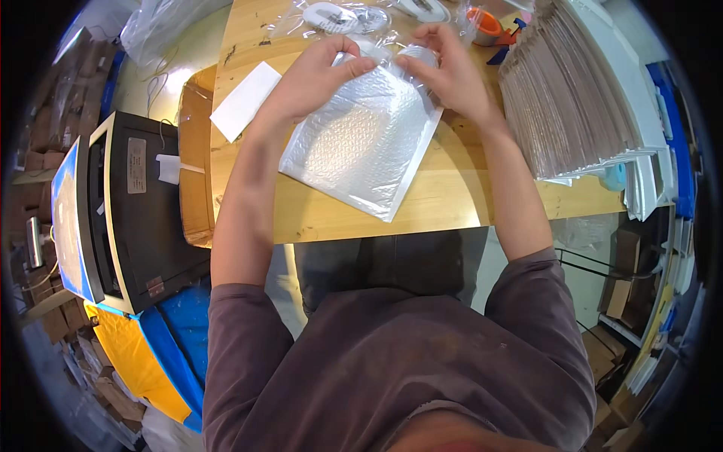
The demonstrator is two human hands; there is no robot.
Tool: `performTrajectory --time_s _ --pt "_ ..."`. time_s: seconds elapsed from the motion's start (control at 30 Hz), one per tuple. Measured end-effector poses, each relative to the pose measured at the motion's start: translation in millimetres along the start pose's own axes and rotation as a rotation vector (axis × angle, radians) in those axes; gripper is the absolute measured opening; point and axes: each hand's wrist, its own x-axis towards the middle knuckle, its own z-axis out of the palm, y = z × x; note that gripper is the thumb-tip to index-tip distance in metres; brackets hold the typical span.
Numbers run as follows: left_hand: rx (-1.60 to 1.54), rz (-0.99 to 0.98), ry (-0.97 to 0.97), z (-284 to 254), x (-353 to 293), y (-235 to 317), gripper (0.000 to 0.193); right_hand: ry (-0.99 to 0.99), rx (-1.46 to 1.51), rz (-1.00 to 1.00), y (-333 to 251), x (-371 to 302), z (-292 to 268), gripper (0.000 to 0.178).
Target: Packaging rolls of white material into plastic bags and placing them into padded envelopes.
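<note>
A silvery white bubble mailer (pixel 350 147) lies slanted on the wooden table (pixel 444 200), its far end between my hands. My left hand (pixel 320 79) is closed, thumb and fingers pinching the mailer's far left edge. On the far right edge my right hand (pixel 452 79) pinches with thumb and forefinger, its other fingers curled. Crinkled clear plastic shows between and just beyond my fingertips; whether it is in the mailer or behind it I cannot tell. White oval items in clear plastic (pixel 331 16) lie beyond my hands. A white sheet of paper (pixel 246 102) rests beside my left forearm.
A tall stack of mailers (pixel 565 90) stands at the right. An orange tape roll (pixel 484 26) sits at the back right. Along the table's left edge is an open cardboard box (pixel 197 196), beside a black cabinet (pixel 147 233). Blue and yellow fabric (pixel 143 361) lies below.
</note>
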Motion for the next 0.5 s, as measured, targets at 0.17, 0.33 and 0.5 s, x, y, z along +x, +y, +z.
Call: performTrajectory --time_s 0.17,0.33,0.5 --pt "-0.053 -0.077 -0.002 1 -2 8 0.032 -0.025 0.002 0.059 -3 -1 3 0.020" --pt "-0.066 -0.107 -0.010 6 -3 15 0.030 -0.397 0.215 0.179 -4 -6 2 0.022" --pt "-0.136 -0.145 0.012 13 -5 18 0.025 -0.319 0.209 0.077 -8 -6 4 0.023"
